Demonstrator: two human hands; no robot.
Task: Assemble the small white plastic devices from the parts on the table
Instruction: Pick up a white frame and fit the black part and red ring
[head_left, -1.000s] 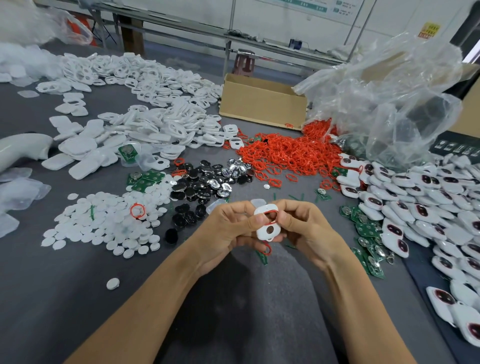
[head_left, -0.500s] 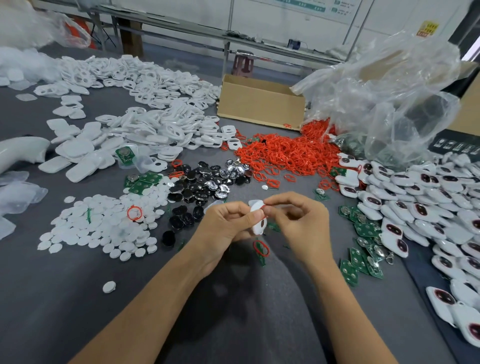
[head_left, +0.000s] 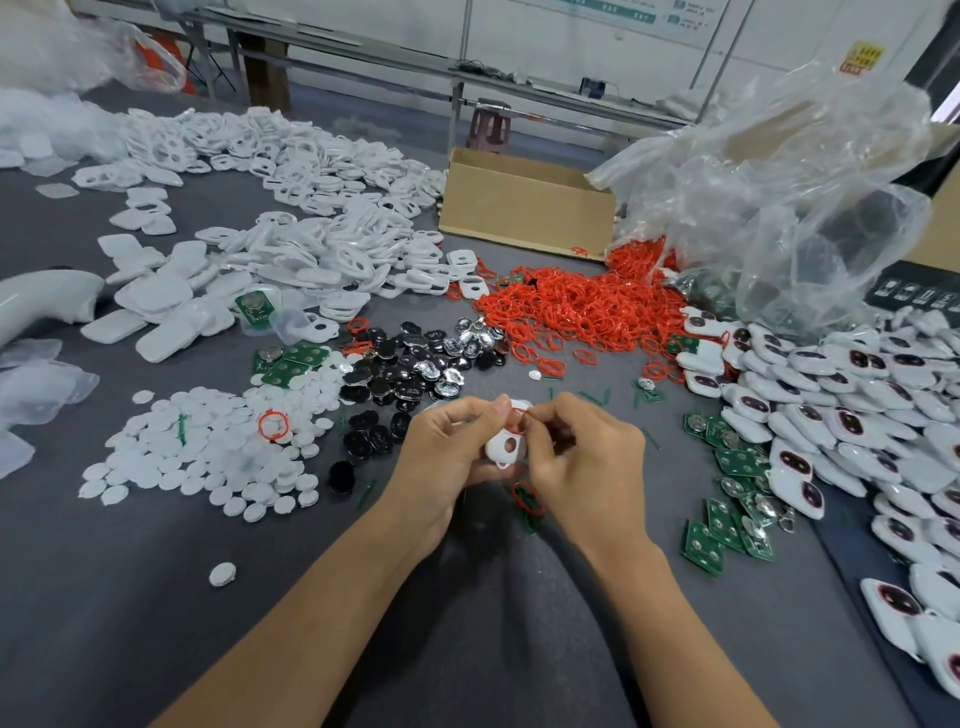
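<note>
A long grey work table (head_left: 311, 597) fills the room in front of me. It is heaped with white shell halves (head_left: 311, 249), with a cardboard box (head_left: 524, 208) and a crumpled clear plastic bag (head_left: 779, 197) at the back. A spill of red rubber rings (head_left: 582, 306) lies in the middle. White round discs (head_left: 208, 447) and dark button cells (head_left: 405, 374) sit to the left. Green circuit boards (head_left: 727, 525) and a bank of finished devices (head_left: 831, 395) run down the right.

The person holds one white shell (head_left: 506, 441) just above the table, near its front edge. A second ago the shell faced up flat, and half a second ago it was turned edge-on. Now it is tipped back so that its lower hole shows again. The left hand (head_left: 452, 447) grips the shell, fingers curled round its side and the thumb on its top edge. The right hand (head_left: 582, 457) has closed in on the upper opening, and its fingertips pinch a red ring (head_left: 519, 415) there. I cannot tell whether the ring is fully seated.

A spare ring (head_left: 527, 496) lies on the table under the hands. To my eye the ring-fitting step is in hand, with the board and cover not yet fitted to this piece.
</note>
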